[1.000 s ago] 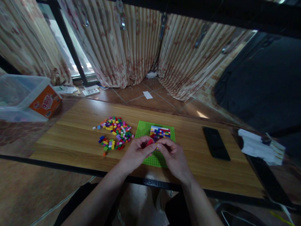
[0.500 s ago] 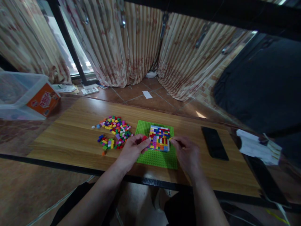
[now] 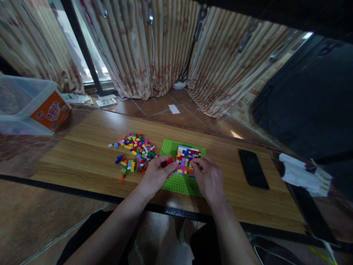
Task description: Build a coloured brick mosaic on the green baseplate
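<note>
On the wooden table lies a green studded baseplate (image 3: 179, 186), bearing a rectangular build of many-coloured toy bricks (image 3: 185, 156). At the build's left edge, my left hand (image 3: 157, 172) is closed with a red brick (image 3: 170, 161) between thumb and fingers. My right hand (image 3: 209, 178) pinches over the build's right part and hides some of its bricks. Whatever sits between its fingertips is too small to make out. To the left of the left hand spreads a loose pile of small coloured bricks (image 3: 138, 149).
A black phone (image 3: 253, 168) lies on the table (image 3: 79, 147) at the right. Past the left end stands a clear plastic bin (image 3: 22, 121) with an orange label. Papers (image 3: 303, 173) and another dark device (image 3: 311, 213) are at the right end. Curtains (image 3: 165, 48) hang behind.
My right hand has moved left from the build's right edge to over its bricks; a yellow spot showed at its fingertips before. My left hand still holds the red brick. The view has shifted slightly.
</note>
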A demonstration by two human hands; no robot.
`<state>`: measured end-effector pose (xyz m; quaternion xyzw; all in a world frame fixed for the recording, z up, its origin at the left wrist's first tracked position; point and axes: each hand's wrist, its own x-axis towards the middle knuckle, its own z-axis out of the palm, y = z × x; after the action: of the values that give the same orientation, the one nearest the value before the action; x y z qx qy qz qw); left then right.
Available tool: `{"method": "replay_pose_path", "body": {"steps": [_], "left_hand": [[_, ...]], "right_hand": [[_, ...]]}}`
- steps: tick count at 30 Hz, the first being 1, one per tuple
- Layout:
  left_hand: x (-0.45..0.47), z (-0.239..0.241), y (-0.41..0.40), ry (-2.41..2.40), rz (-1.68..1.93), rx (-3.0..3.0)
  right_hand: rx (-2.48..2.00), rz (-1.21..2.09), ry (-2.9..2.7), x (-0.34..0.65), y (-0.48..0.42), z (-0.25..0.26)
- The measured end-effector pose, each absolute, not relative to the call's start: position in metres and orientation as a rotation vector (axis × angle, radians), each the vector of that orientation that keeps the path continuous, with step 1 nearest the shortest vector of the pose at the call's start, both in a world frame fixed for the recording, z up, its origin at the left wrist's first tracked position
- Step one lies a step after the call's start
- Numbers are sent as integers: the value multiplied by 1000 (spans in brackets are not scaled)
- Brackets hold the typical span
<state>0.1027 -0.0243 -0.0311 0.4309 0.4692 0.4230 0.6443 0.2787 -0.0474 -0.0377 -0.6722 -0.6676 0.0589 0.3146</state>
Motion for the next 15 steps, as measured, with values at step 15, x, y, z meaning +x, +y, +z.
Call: {"method": "replay_pose_path", "body": {"steps": [15], "left_hand": [[102,-31,-25,1077,961,1002]], "right_hand": [[-1687,379,-1497,285,-46,-46]]}}
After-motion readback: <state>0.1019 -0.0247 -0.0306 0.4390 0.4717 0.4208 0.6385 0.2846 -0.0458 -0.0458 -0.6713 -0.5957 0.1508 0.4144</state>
